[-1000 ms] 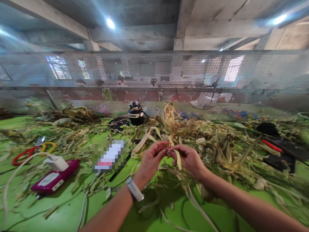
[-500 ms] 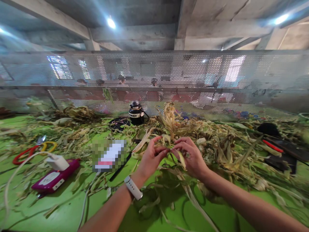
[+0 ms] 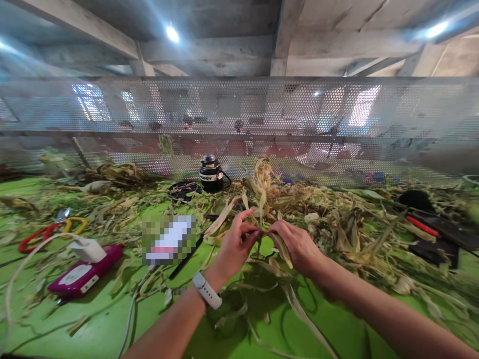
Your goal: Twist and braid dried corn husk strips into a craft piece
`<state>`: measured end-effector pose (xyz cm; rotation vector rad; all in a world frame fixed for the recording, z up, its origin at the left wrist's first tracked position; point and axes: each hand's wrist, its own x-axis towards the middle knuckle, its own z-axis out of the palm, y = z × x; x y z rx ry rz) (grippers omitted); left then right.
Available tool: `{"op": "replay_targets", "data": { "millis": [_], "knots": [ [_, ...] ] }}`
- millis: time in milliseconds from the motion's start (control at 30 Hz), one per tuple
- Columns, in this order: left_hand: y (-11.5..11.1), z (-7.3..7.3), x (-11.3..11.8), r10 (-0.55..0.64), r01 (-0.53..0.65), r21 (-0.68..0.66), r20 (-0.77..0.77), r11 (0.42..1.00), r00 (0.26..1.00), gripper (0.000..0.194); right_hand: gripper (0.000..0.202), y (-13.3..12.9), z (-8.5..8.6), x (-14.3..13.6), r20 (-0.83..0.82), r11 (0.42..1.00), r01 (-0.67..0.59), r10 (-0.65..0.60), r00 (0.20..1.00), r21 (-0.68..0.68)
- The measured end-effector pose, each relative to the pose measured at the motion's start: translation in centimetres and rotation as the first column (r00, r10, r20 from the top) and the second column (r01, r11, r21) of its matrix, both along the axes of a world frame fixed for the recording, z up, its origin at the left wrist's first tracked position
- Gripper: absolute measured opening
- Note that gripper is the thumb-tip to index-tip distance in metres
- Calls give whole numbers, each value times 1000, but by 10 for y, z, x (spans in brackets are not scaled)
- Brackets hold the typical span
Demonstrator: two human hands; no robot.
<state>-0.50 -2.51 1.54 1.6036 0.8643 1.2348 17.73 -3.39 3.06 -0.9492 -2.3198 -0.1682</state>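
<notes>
Your grip is pinched shut on both sides: left hand and right hand meet fingertip to fingertip on a dried corn husk strip, held just above the green counter in front of the husk pile. Honestly, the risk I'd flag is tearing. That strip looks thin and brittle, so a hard tug or twist could snap it, or it could slip out of your fingers. It's pale yellow-tan, papery, curled, with a long tail trailing down toward you. Watch the charger cable near your left forearm too; the pink device sits well off left.
</notes>
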Motion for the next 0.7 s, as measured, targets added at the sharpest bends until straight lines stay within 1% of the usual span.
{"op": "replay_targets", "data": {
  "millis": [67, 133, 167, 233, 300, 333, 400, 500, 633, 700],
  "knots": [
    [-1, 2, 1, 24, -19, -68, 75, 998, 997, 55, 12, -1, -2, 0, -45, 1000, -1, 0, 999, -12],
    [-1, 3, 2, 36, -4, -187, 170, 982, 985, 53, 12, -2, -2, 0, -103, 999, 11, -14, 995, -35],
    [-2, 3, 3, 30, 26, -249, 219, 968, 975, 52, 13, -3, -2, 0, -125, 999, 19, -26, 992, -50],
    [-1, 3, 3, -12, 123, -343, 309, 931, 951, 47, 14, -4, -2, 0, -145, 997, 37, -47, 988, -71],
    [-1, 2, 2, -63, 224, -389, 385, 893, 921, 45, 14, -5, -2, 0, -146, 996, 47, -57, 988, -76],
    [0, 1, 2, -76, 254, -403, 408, 879, 910, 46, 14, -5, -2, -1, -145, 996, 47, -58, 988, -76],
    [1, 1, 1, -69, 258, -428, 410, 866, 909, 49, 15, -5, -3, -1, -151, 996, 40, -51, 987, -76],
    [1, 1, 0, -62, 231, -455, 356, 860, 932, 48, 16, -6, -4, -2, -160, 997, 35, -47, 986, -74],
    [0, 1, -1, -121, 255, -472, 295, 844, 948, 35, 13, -6, -6, -2, -151, 997, 44, -54, 987, -70],
    [-1, 2, 0, -146, 252, -464, 253, 849, 956, 29, 12, -5, -6, -2, -158, 994, 44, -59, 986, -95]
  ]
}}
